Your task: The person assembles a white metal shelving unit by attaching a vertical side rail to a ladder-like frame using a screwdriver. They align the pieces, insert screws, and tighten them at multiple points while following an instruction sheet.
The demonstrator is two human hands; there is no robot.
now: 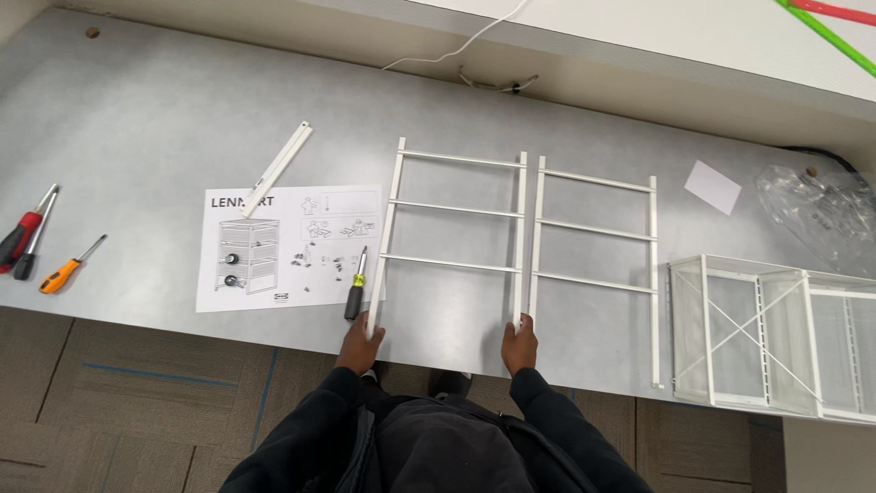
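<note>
Hands grip the near ends of a white ladder-like metal frame [453, 233] lying flat on a grey tabletop [137, 137]. The left hand [362, 342] has its fingers clamped on the foot of the left rail, and the right hand [520, 345] has its fingers closed on the foot of the right rail. The frame's long axis runs away from the person toward the far edge, leaning slightly to the right, with three thin rungs crossing between the rails. It looks light and stiff, its painted tubing probably smooth and a little slippery; the two rails appear the soundest places to take hold, the slender rungs less so. A matching second frame [595, 251] lies just beside it on the right, parallel. A black-and-yellow screwdriver [355, 285] rests on an instruction sheet [274, 246] near the left hand. A white wire-mesh drawer unit [776, 329] sits at the right end of the tabletop, and more screwdrivers [36, 242] lie well apart at the left edge.
</note>
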